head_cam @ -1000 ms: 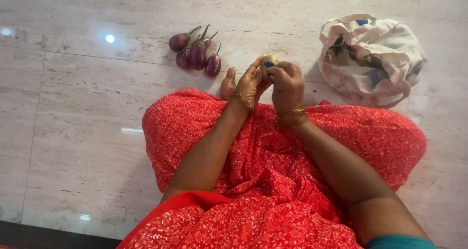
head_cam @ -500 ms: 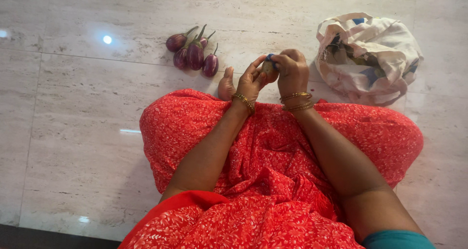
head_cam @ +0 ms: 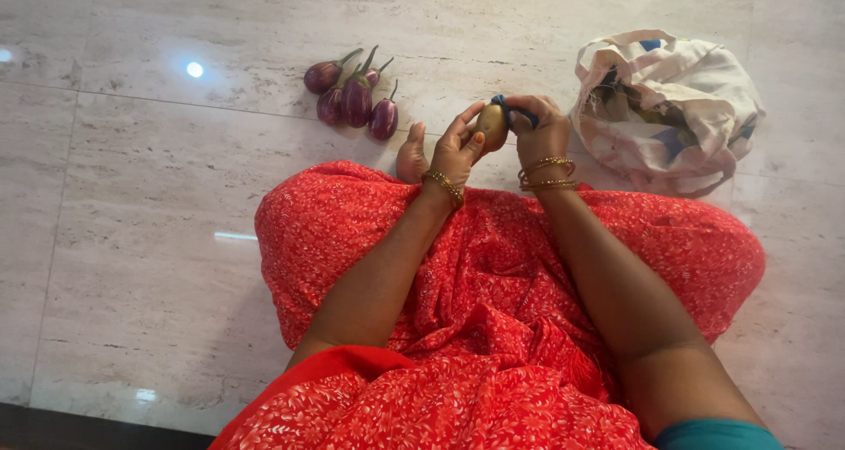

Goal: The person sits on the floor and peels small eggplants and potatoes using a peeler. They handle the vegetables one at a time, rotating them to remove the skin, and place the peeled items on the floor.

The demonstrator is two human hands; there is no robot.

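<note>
Eggplants [head_cam: 352,93]: a small purple heap on the pale floor [head_cam: 158,195], far left of the hands; not moved in the last second.
Left hand [head_cam: 453,146]: fingers curled around the potato [head_cam: 491,124] from the left, cupping it just above the floor beyond the red skirt [head_cam: 493,283].
Potato: tan, oval, between the two hands; now more of its skin shows than a second ago, when the right hand covered it.
Right hand [head_cam: 539,124]: pinched on a small blue-handled tool [head_cam: 509,106] at the potato's far end; it has shifted right and upward off the potato.
Reading of the change: likely one stroke ended, another about to start.
Cloth bag [head_cam: 669,106]: far right, slumped open, unmoved.
</note>
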